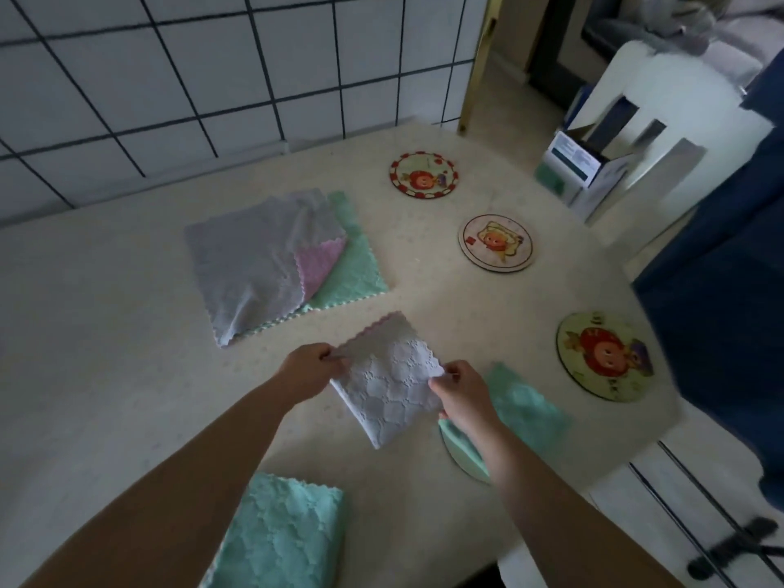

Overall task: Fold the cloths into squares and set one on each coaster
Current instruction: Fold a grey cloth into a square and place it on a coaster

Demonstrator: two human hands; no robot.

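You hold a folded white cloth (392, 381) by both sides over the pale table (106, 290).

From large to small: the stack of unfolded cloths (271, 265) lies flat toward the tiled wall; one folded green cloth (278, 536) sits near your left forearm, another (519, 407) covers a coaster under your right wrist; three bare coasters (604, 356) (495, 243) (424, 175) line the right edge. Your left hand (312, 369) and right hand (460, 394) each pinch the white cloth's edge.

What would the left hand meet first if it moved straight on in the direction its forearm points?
Probably the white cloth the left hand already pinches; beyond it, bare table, then the middle coaster. Depth is uncertain.
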